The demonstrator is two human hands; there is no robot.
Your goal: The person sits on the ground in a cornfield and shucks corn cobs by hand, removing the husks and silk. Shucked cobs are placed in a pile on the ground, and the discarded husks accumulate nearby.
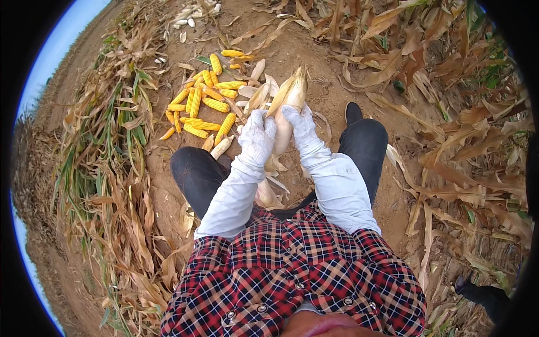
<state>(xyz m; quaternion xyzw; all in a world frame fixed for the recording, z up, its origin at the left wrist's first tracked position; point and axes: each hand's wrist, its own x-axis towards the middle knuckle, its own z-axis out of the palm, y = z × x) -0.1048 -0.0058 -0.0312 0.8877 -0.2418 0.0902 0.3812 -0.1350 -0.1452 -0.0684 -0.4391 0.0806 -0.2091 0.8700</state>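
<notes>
Between my two gloved hands is an ear of corn in its pale dry husk (283, 135), its tip pointing away from me. My left hand (257, 134), in a white knit glove, grips a strip of the husk on the ear's left side. On the right side my right hand (300, 122), gloved alike, holds the husk near the upper part of the ear. No kernels show on this ear. Just beyond my left hand lies a pile of husked yellow corn ears (196, 101) on the soil. Loose husk pieces (257, 94) lie close by.
An ear in husk (222, 147) lies by my left knee, and husks (267, 193) lie between my legs. Dry corn stalks (467, 147) cover the right side; more stalks (122, 168) form a row at left. Another person's leg (484, 297) shows at lower right.
</notes>
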